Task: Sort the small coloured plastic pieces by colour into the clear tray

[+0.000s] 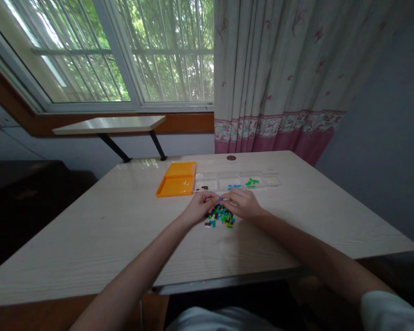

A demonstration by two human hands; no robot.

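My left hand [200, 207] and my right hand [244, 203] meet over the middle of the table, their fingertips pinched together. Between them a small blue building brick [221, 199] shows, gripped from both sides. Right below lies a loose pile of tiny bricks [221, 215] in blue, green, yellow, brown and white, partly covered by my fingers. Just beyond, a row of clear plastic trays [228, 183] holds sorted pieces: brown ones [204, 187], blue ones [234, 186], green ones [252, 182] and a little yellow [272, 179].
An open orange case [175, 179] with a few white pieces in it stands left of the clear trays. A round brown cap [231, 157] sits near the table's back edge. A small raised shelf [110, 124] rises at the back left, below the window; a curtain [262, 82] hangs behind.
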